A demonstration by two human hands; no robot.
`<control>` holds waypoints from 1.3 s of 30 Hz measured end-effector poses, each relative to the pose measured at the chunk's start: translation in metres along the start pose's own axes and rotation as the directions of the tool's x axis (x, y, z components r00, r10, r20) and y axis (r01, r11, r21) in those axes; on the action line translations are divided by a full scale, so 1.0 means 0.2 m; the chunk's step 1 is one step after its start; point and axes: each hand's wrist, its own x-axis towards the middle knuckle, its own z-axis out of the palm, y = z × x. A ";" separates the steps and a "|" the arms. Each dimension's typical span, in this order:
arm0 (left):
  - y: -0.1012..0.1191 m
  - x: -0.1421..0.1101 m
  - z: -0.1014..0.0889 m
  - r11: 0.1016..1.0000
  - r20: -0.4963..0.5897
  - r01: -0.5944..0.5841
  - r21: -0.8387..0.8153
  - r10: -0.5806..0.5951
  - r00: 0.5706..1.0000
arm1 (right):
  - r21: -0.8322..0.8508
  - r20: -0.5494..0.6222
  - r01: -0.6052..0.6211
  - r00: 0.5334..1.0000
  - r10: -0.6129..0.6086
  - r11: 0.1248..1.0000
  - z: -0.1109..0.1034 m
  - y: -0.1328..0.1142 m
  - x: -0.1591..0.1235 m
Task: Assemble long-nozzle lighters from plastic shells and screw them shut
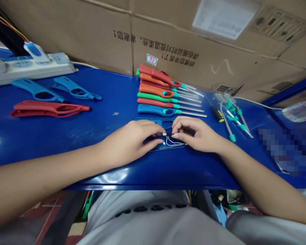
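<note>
My left hand (136, 137) pinches the left end of a small black-and-white igniter part (168, 134), thumb and fingers closed on it. My right hand (197, 132) grips the part's black right end between thumb and fingertips. Thin white wires (172, 141) loop down from the part to the right. Just below lies a blue lighter shell half (173, 147), partly hidden by both hands. Behind the fingers another blue lighter shell (165, 123) shows its trigger opening.
Several assembled lighters (158, 90) lie in a stack against a cardboard box (91, 37). Blue shells (37, 90) and a red shell (51, 108) are on the left, near a power strip (58, 68). Small screws (115, 114), a screwdriver (216, 114) and metal lighter tubes (228, 126) also lie on the table.
</note>
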 end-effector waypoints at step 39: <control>0.04 0.00 -0.02 0.996 0.024 -0.032 0.089 0.030 0.999 | -0.022 0.060 0.086 0.995 -0.085 0.996 0.00 -0.04 0.00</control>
